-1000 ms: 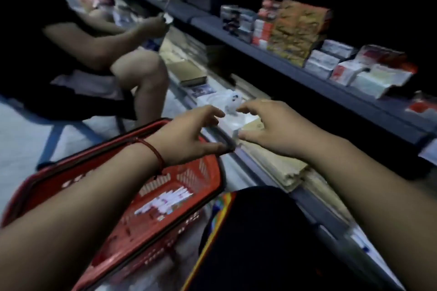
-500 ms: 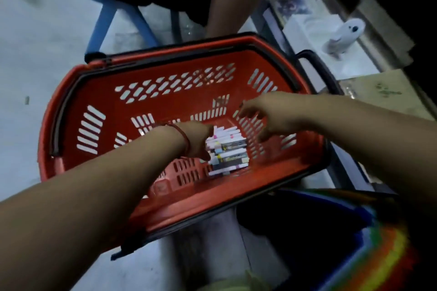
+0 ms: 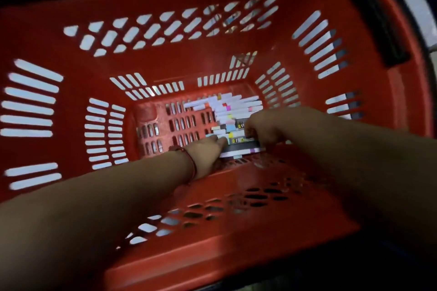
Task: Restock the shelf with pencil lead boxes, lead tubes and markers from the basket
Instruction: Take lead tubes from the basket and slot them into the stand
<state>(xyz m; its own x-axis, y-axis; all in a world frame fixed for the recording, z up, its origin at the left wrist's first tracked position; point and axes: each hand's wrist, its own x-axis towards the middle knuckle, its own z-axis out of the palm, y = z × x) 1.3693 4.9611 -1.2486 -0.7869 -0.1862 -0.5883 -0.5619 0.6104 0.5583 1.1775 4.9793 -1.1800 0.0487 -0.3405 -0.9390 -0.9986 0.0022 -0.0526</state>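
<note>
Centrally, pile of slim white packs [image 3: 233, 120], banded in pink, yellow or blue, lying on the floor of the red basket [image 3: 165, 66] close to its near right corner. Markers or lead boxes: not to be told apart through the blur. Long axes running left to right across the view, packs ranked side by side from far to near, with darker, flatter packs at the near edge.

Left hand [image 3: 208, 152] extended from the near left, fingertips [image 3: 222, 142] touching the left ends of the nearer packs. Fingers fairly straight on top, thumb hidden; hold, if any, impossible to tell.

Right hand [image 3: 266, 126] extended from the near right, knuckles raised, fingers [image 3: 254, 131] bent down over the right ends of the same packs and apparently gripping them.

Pile thus bracketed end to end between both hands, each already at contact, neither clearly nearer. Probable step: squeezing a bundle along its long axis, then lifting it up and clear of the near wall.

Further out: red cord bracelet [image 3: 192, 166] on the left wrist; black handle [image 3: 387, 38] lying along the right rim.
</note>
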